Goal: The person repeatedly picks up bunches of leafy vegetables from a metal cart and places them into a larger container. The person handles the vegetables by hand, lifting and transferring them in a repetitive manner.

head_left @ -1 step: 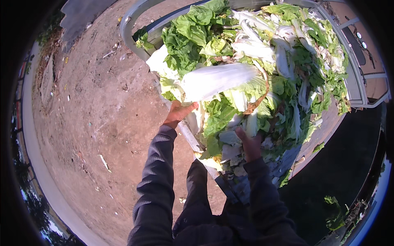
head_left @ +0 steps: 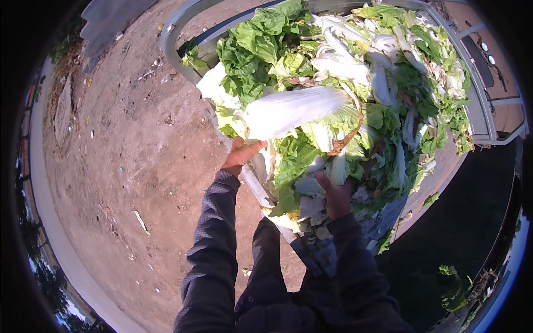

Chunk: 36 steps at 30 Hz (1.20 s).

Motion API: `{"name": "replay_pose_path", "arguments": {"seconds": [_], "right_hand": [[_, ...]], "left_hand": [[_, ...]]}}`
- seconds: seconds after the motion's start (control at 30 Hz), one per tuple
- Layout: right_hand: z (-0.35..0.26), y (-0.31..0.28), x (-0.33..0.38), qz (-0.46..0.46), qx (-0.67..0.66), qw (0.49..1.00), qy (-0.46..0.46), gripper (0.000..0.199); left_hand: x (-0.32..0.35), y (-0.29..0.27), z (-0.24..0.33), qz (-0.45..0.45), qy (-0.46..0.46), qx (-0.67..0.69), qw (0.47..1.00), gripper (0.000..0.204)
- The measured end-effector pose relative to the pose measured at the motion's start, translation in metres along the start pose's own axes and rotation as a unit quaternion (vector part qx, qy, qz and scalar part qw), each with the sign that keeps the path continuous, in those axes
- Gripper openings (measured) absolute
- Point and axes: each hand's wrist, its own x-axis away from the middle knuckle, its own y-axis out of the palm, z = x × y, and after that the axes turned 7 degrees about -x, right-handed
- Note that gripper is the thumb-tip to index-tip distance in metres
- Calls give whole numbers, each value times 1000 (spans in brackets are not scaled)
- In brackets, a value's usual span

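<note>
- Leaf heap (head_left: 430,94): cabbage-like leaves, white ribs and green blades, piled in a metal-railed carrier; sunlit above, shaded at the near end.
- Carrier rail (head_left: 169,34): grey metal, curved at the far left corner.
- Large white-ribbed leaf (head_left: 300,111): lying across the near-left part of the heap, broad pale end just beyond the left hand.
- Brown withered strip (head_left: 347,141): curling down from the narrow end of that leaf.
- Dark green leaves (head_left: 244,75): bunched behind the large leaf, far left of the heap.
- Left hand (head_left: 243,154): at the heap's left edge, against pale leaves below the large leaf. Grip: partly hidden; cannot tell whether closed on anything.
- Right hand (head_left: 337,198): among shaded leaves at the near end, thumb raised. Grip: remaining fingers out of sight; cannot tell whether apart or clamped.
- Ground (head_left: 139,177): bare brown earth left of the carrier, with scattered scraps.
- Step in hand, as judged: handling the leaves at the near edge, a hand at either side of the nearest portion.
- Next move, as judged: calls for fingers well under the loose leaves and both hands working together, lest pieces slip over the edge.
</note>
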Motion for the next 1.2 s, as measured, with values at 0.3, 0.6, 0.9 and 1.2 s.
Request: {"name": "replay_pose_path", "arguments": {"seconds": [0.3,0.6,0.9,1.2], "right_hand": [[9,8,-17,55,-179,977,104,32],[-2,-68,-18,14,-29,991,127,32],[-89,-81,3,-163,451,877,-28,59],[-120,102,13,-336,528,708,-327,86]], "left_hand": [[38,34,16,3,103,189,976,79],[126,108,4,-184,17,376,908,34],[68,100,-83,7,259,-67,964,29],[103,92,-38,-7,315,158,936,24]]}}
